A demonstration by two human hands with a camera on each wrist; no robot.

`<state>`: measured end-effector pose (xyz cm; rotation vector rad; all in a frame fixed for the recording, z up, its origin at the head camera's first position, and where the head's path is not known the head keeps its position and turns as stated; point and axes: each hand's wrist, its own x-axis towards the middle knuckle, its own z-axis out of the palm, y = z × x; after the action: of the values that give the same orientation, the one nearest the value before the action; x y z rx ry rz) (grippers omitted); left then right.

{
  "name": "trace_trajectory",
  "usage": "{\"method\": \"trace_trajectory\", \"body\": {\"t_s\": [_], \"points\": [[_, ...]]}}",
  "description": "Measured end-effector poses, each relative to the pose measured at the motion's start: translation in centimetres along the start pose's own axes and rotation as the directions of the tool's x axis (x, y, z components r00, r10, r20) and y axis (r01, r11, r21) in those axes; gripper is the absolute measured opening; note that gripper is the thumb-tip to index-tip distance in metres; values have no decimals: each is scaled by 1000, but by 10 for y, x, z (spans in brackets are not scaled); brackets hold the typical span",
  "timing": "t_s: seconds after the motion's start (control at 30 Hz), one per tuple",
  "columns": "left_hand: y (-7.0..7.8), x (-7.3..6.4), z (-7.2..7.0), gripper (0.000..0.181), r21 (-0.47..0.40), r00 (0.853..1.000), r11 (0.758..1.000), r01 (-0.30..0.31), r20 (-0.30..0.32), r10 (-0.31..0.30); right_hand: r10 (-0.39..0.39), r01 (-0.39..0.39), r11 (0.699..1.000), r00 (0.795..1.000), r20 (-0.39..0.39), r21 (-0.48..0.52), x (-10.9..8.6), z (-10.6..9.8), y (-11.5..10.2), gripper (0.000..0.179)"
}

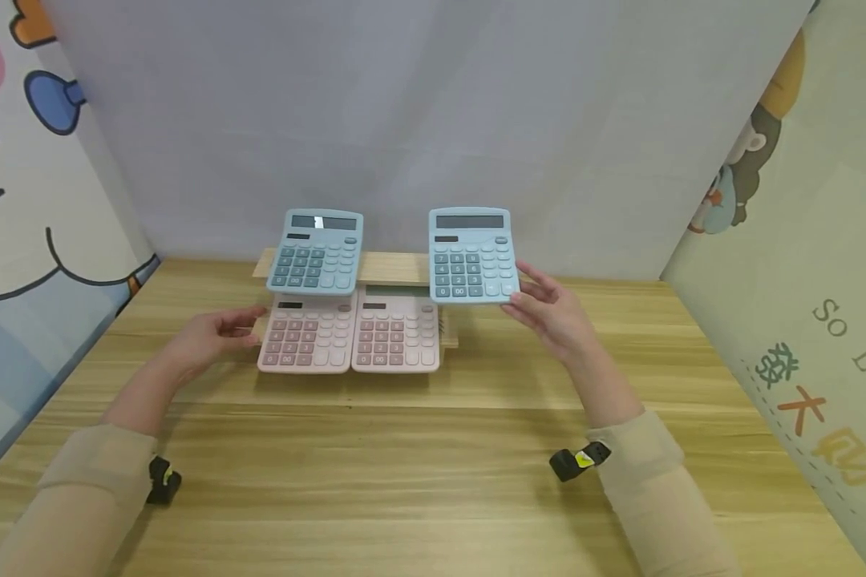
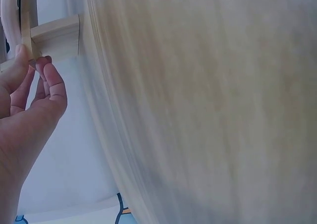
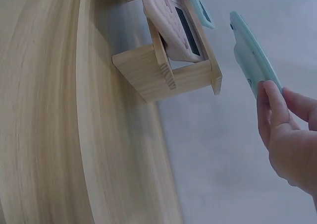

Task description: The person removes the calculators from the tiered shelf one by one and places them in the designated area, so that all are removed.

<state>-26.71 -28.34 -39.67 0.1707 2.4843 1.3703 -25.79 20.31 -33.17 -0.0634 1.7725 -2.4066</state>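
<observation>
From my end, I have the right hand (image 1: pixel 557 320) pinching a blue calculator (image 1: pixel 476 256) by its lower right corner, thumb on one side and fingers on the other, parted by only the calculator's thickness. It is off the rack (image 1: pixel 397 268), held in the air near the right end of the upper rail, keys facing me. I take the corner grip as a way of leaving the screen and most of the underside free.

My left hand (image 1: pixel 209 340) is at the rack's left end; the left wrist view shows thumb and fingertips pinching the end of a wooden strip, probably to steady the rack. I can't tell how firmly.

Two pink calculators, the left (image 1: pixel 306 340) and right (image 1: pixel 397 336), sit side by side on the lower part, leaning back with screens uppermost; I judge the slant keeps them from tipping forward. A second blue calculator (image 1: pixel 316 256) sits above the left pink one and covers its screen.

That second blue one bounds the bare stretch of upper rail on the left. A pale cloth (image 1: pixel 418 120) hangs close behind, and printed panels stand left (image 1: pixel 14 200) and right (image 1: pixel 787 280). In front, the tabletop (image 1: pixel 375 481) is bare wood between my sleeves.
</observation>
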Motion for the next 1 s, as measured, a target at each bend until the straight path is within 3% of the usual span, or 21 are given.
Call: {"method": "trace_trajectory", "body": {"t_s": [0.27,0.7,1.0], "points": [[3,-1,-2,75,14,1000,1000,3,1,-3,0,0,1000,1000,6,-10,-2,-22,-4,63],[2,-3,1,68,7,1000,1000,-3,1,3,47,-50,998,997,-66,-48,-2,-51,1,64],[3,-4,1,71,-5,1000,1000,-15,7,15,68,-70,997,994,-89,-18,2,-64,10,66]]}}
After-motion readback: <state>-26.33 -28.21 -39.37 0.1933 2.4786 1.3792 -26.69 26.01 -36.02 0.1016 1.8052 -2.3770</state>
